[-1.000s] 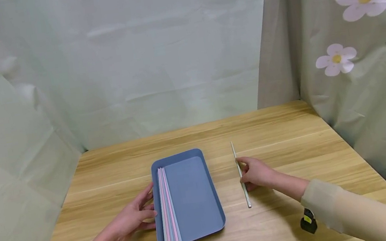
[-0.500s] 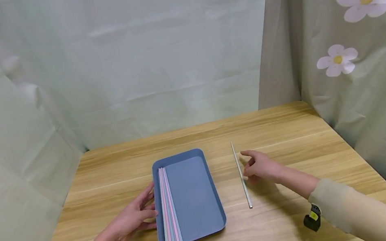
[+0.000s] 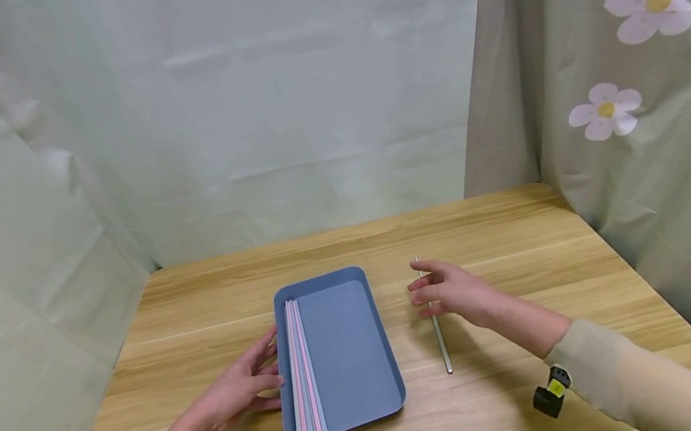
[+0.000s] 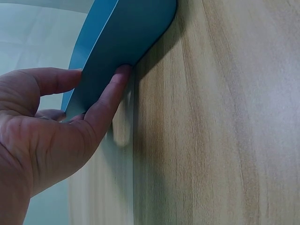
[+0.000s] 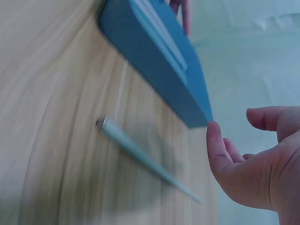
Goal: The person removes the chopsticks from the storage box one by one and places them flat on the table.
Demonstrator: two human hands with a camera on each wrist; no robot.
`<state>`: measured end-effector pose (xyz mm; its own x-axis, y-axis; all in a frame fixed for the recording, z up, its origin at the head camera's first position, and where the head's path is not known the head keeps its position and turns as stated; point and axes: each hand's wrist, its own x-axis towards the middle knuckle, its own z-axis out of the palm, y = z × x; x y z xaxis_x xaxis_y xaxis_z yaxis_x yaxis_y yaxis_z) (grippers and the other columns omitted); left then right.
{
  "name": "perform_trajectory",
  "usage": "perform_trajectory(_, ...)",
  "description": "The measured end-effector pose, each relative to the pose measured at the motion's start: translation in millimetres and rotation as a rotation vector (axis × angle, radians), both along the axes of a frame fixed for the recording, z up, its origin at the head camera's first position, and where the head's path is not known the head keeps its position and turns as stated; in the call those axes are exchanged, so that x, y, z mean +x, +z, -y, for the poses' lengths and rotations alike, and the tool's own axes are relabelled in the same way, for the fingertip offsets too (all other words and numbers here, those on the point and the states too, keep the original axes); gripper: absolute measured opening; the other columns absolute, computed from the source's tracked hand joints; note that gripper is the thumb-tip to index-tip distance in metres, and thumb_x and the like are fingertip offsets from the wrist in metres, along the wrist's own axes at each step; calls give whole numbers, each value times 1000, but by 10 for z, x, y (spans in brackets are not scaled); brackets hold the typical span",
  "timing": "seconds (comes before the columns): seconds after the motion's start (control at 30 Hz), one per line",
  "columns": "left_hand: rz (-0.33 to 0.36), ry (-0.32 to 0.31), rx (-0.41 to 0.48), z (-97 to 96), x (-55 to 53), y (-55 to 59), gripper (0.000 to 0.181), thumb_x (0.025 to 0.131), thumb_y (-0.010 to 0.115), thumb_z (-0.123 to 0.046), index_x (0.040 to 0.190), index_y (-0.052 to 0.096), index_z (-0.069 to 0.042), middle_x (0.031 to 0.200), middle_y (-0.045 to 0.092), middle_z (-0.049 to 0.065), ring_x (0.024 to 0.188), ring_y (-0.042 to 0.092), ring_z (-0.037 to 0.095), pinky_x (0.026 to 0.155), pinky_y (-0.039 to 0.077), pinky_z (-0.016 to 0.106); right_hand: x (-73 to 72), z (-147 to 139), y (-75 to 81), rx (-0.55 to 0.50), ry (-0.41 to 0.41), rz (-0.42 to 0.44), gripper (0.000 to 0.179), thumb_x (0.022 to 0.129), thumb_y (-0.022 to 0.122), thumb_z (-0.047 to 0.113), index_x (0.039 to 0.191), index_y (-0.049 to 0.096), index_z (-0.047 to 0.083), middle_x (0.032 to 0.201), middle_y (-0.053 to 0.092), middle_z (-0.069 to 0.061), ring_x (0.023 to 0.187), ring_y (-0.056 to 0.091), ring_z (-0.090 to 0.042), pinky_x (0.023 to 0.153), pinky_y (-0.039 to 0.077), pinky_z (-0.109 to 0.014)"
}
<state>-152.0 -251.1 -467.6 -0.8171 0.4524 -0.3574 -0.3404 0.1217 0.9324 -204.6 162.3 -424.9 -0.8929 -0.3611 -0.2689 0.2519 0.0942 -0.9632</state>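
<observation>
A blue-grey rectangular tray lies on the wooden table, with several pale pink, white and bluish chopsticks lined up along its left side. My left hand rests against the tray's left outer wall. In the left wrist view its thumb tip is right at the rim and its fingers spread along the wall. To the right of the tray lies a single pale, slim chopstick with a metallic end. Over its far half is my right hand, fingers loosely extended and holding nothing. The hand partly hides that chopstick in the head view.
The wood-grain table is enclosed by light cloth at the back and on the left side. A flower-printed curtain hangs on the right. A small black device with a yellow patch sits at the right sleeve.
My right hand has let go of the single chopstick, drawn back to the right, then come back over it with fingers spread. The left hand and tray have stayed put.
</observation>
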Motion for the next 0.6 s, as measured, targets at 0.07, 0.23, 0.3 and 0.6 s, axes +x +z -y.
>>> perform_trajectory(0.07, 0, 0, 0, 0, -1, 0, 96, 96, 59, 3, 166, -2, -21, 167, -4, 28, 147, 18, 54, 92, 54, 55, -1, 81, 16, -59, 21, 14, 69, 100, 60, 1, 159, 26, -1, 142, 47, -31, 120, 58, -40, 103, 47, -55)
perform_trajectory(0.23, 0, 4, -2, -12, -6, 12, 96, 96, 59, 4, 166, -2, -21, 167, -4, 28, 147, 18, 54, 92, 54, 55, 1, 335, 28, -163, 92, 77, 66, 100, 59, 4, 158, 27, -2, 146, 45, -32, 126, 56, -43, 110, 39, -58)
perform_trajectory(0.3, 1, 6, -2, -19, -9, 18, 96, 96, 59, 4, 166, -2, -22, 167, -4, 28, 147, 18, 54, 92, 54, 55, 13, 449, 31, -179, 119, 110, 66, 99, 60, 6, 157, 29, -2, 148, 45, -31, 130, 52, -45, 110, 40, -57)
perform_trajectory(0.6, 7, 10, 0, -51, -11, 32, 96, 96, 59, 4, 166, -1, -23, 168, -5, 25, 148, 16, 53, 92, 54, 56, 63, 900, -86, -204, 212, 259, 64, 98, 59, 13, 155, 34, -1, 149, 45, -29, 135, 48, -45, 104, 47, -53)
